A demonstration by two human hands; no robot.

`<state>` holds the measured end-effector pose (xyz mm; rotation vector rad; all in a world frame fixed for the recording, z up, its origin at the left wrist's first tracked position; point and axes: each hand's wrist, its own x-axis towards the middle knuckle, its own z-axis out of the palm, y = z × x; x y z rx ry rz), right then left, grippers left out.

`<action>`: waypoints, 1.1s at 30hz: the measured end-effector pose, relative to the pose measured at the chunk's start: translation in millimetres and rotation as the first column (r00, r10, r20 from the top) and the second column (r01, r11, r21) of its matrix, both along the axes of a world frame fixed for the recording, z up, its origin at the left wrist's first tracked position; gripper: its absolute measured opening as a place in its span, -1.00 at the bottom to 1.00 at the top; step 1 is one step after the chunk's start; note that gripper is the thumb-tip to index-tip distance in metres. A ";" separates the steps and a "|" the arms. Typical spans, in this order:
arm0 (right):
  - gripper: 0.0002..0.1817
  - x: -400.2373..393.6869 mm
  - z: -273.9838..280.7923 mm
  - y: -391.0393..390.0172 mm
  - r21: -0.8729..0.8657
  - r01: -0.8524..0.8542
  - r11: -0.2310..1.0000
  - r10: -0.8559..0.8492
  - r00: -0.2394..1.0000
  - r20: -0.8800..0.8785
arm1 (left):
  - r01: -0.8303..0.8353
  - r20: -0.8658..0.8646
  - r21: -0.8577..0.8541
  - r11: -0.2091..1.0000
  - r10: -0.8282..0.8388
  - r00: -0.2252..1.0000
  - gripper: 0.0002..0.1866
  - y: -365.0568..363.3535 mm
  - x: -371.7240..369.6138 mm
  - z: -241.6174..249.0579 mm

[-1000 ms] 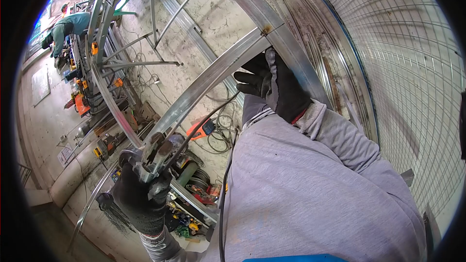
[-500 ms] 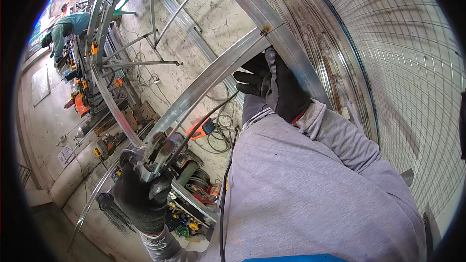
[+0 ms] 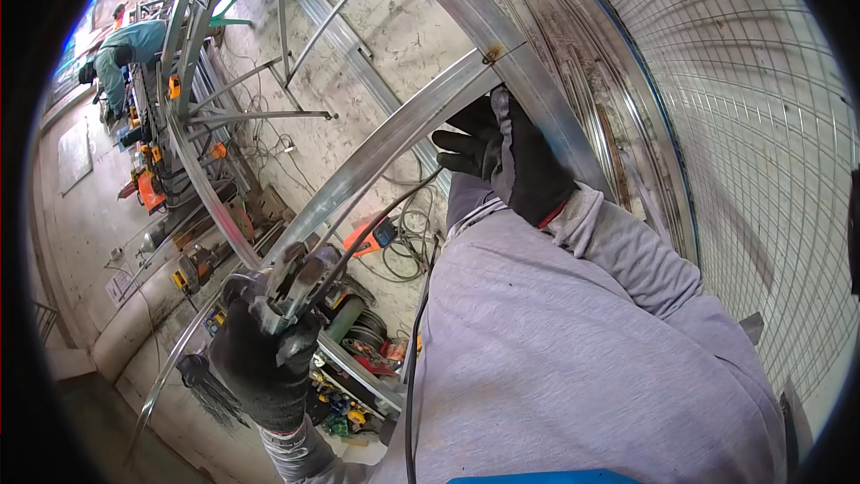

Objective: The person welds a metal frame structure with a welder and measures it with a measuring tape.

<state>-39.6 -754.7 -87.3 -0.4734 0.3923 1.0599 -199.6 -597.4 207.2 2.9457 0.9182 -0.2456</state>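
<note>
My left hand (image 3: 262,363), in a black glove, is closed around a grey metal tool (image 3: 300,282) at the lower left, at the lower end of a curved metal bar (image 3: 358,161). A dark cable (image 3: 385,213) crosses beside the tool. My right hand (image 3: 521,159), also in a black glove, lies under the corner where the curved bar meets a wide metal bar (image 3: 551,108). Its fingers are spread and point left, and its upper edge reaches the corner. No object shows in it, but its palm side is partly hidden.
A curved metal frame (image 3: 184,45) rises at the upper left, near a bending person (image 3: 134,43). An orange tool (image 3: 367,237) and coiled cables lie on the floor. Wire mesh (image 3: 752,125) fills the right side. More tools (image 3: 345,408) lie below, near my left hand.
</note>
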 end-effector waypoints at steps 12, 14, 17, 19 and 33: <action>-0.23 3.8 -18.3 7.5 0.052 0.022 0.998 -0.022 1.000 0.012 | -0.060 0.036 -0.057 0.997 0.062 0.997 -0.34 -1.4 18.1 -6.5; -0.23 4.3 -17.1 8.1 0.036 0.017 0.999 -0.018 0.999 0.031 | -0.100 0.079 -0.077 0.992 0.106 0.991 -0.34 0.8 12.0 -6.8; -0.25 3.6 -16.0 7.4 0.029 0.020 0.999 -0.021 1.000 0.018 | -0.068 0.048 -0.034 0.997 0.070 0.996 -0.33 0.6 11.6 -5.1; -0.26 5.0 -16.4 7.3 0.022 0.011 1.000 -0.012 1.000 0.028 | -0.065 0.068 -0.048 0.997 0.068 0.995 -0.33 -1.5 15.5 -8.0; -0.31 4.2 -18.0 8.9 0.070 0.029 0.997 -0.027 0.999 -0.032 | 0.005 0.057 -0.057 0.998 -0.001 0.998 -0.35 1.9 14.0 -10.6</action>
